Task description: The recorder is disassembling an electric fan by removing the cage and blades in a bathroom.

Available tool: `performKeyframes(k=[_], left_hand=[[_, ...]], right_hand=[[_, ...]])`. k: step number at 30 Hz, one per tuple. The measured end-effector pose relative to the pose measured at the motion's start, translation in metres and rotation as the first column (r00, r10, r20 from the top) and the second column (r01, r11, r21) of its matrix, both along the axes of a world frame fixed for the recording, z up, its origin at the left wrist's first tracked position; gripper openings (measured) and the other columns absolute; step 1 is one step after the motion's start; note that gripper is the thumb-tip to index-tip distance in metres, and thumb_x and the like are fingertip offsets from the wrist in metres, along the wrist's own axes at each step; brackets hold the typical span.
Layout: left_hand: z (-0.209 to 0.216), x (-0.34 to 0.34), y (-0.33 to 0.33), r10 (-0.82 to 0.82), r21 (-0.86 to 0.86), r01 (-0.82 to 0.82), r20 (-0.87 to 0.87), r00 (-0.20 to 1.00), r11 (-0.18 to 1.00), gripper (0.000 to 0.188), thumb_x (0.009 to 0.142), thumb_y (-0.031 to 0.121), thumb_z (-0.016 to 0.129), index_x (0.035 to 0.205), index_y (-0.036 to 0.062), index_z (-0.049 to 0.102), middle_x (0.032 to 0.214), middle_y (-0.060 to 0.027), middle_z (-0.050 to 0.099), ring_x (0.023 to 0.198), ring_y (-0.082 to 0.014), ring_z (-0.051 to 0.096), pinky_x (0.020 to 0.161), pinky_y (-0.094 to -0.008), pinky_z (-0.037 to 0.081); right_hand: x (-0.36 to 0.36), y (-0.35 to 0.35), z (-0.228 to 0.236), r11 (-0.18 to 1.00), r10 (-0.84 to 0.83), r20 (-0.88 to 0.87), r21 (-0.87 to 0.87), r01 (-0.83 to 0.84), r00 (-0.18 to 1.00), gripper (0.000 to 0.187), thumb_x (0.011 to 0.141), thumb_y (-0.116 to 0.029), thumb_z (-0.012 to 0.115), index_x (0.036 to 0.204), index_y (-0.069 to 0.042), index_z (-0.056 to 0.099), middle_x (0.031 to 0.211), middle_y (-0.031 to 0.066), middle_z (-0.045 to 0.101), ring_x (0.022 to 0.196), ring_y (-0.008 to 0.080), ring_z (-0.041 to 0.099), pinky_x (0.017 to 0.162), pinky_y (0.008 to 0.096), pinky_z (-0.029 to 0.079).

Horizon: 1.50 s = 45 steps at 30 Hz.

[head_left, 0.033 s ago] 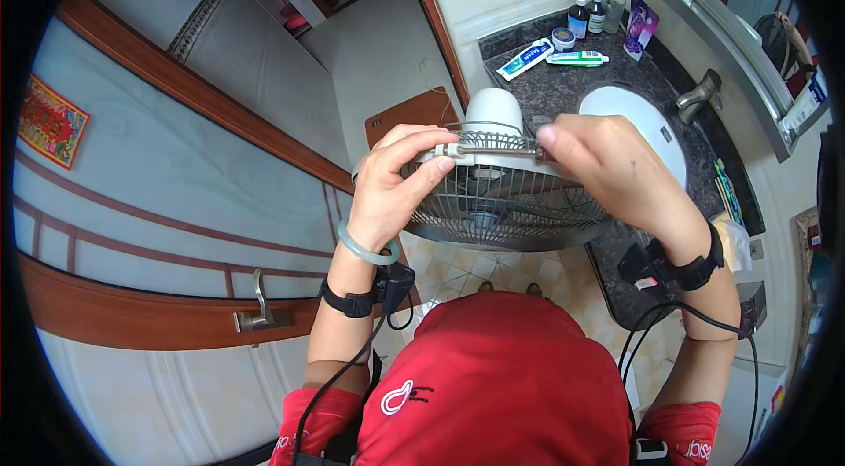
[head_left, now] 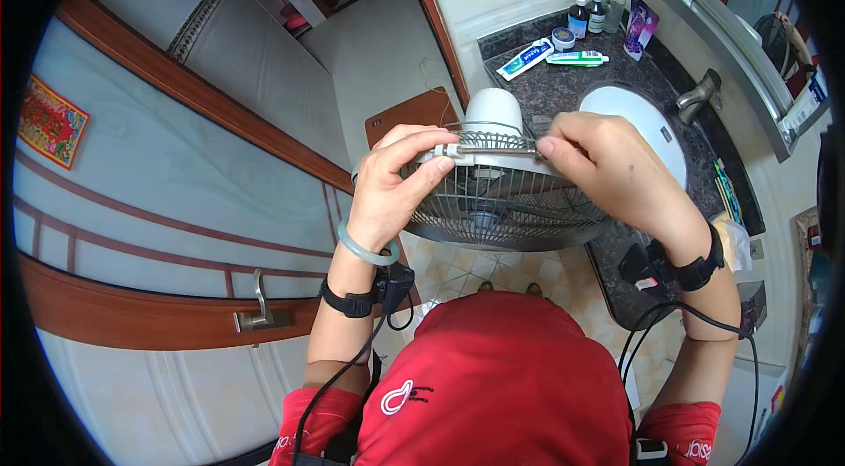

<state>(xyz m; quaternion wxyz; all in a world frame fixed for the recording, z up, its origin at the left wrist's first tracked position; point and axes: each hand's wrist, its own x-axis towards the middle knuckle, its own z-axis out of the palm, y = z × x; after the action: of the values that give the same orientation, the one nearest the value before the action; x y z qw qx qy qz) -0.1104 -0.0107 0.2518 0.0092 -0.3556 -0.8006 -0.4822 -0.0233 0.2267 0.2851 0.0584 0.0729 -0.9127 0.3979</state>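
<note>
Steady the clip, keep the screwdriver straight

Your left hand (head_left: pixel 387 168) pinches the pale clip (head_left: pixel 449 150) on the fan's (head_left: pixel 493 202) rim; your right hand's (head_left: pixel 616 158) fingers grip the dark end of what looks like a screwdriver (head_left: pixel 497 151); the fan sits straight ahead, by the counter (head_left: pixel 537 88); best, probably, to brace the clip firmly, keep the shaft aligned and turn evenly.

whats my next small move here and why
Perhaps a small twist with your right hand: it holds the dark end of the screwdriver-like rod, and your left hand pinches the pale piece at its tip, by the fan.
</note>
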Motion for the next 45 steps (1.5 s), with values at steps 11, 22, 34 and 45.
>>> performKeyframes(k=[11, 22, 34, 45], left_hand=[[0.0, 0.001, 0.0, 0.021, 0.013, -0.021, -0.015, 1.0, 1.0, 0.022, 0.079, 0.014, 0.067, 0.1, 0.0054, 0.067, 0.099, -0.007, 0.063, 0.093, -0.0176, 0.058, 0.082, -0.0285, 0.046], [-0.002, 0.0, -0.001, 0.019, 0.023, -0.019, 0.01, 1.0, 1.0, 0.023, 0.08, 0.013, 0.067, 0.101, 0.0043, 0.066, 0.1, -0.0077, 0.062, 0.096, -0.0175, 0.057, 0.085, -0.028, 0.044], [-0.002, -0.001, -0.003, 0.014, 0.011, -0.014, 0.0, 1.0, 1.0, 0.023, 0.079, 0.013, 0.067, 0.101, 0.0041, 0.066, 0.101, -0.0081, 0.062, 0.097, -0.0183, 0.057, 0.086, -0.0287, 0.044], [-0.002, -0.002, -0.005, 0.005, -0.002, -0.005, -0.019, 1.0, 1.0, 0.023, 0.079, 0.013, 0.066, 0.1, 0.0041, 0.066, 0.102, -0.0083, 0.062, 0.098, -0.0181, 0.056, 0.086, -0.0288, 0.044]], right_hand=[[0.005, -0.001, 0.007, 0.999, 0.009, 0.169, -0.054, 0.0, 0.986, 0.018, 0.075, -0.006, 0.066, 0.088, -0.002, 0.054, 0.072, 0.0109, 0.053, 0.066, 0.0229, 0.053, 0.059, 0.033, 0.041], [0.003, -0.001, 0.004, 0.993, 0.102, -0.12, -0.055, -0.109, 0.988, 0.015, 0.081, -0.013, 0.062, 0.089, -0.002, 0.057, 0.077, 0.0092, 0.056, 0.067, 0.0215, 0.052, 0.06, 0.0312, 0.041], [-0.004, -0.002, 0.0, 0.998, 0.043, -0.342, 0.049, -0.027, 0.939, 0.013, 0.08, -0.01, 0.063, 0.088, -0.002, 0.058, 0.059, 0.0058, 0.051, 0.053, 0.02, 0.049, 0.053, 0.0316, 0.04], [-0.004, -0.004, 0.002, 0.997, 0.022, -0.243, 0.078, -0.003, 0.97, 0.015, 0.081, -0.013, 0.062, 0.082, 0.001, 0.056, 0.068, 0.0086, 0.057, 0.061, 0.0212, 0.054, 0.056, 0.0329, 0.041]])
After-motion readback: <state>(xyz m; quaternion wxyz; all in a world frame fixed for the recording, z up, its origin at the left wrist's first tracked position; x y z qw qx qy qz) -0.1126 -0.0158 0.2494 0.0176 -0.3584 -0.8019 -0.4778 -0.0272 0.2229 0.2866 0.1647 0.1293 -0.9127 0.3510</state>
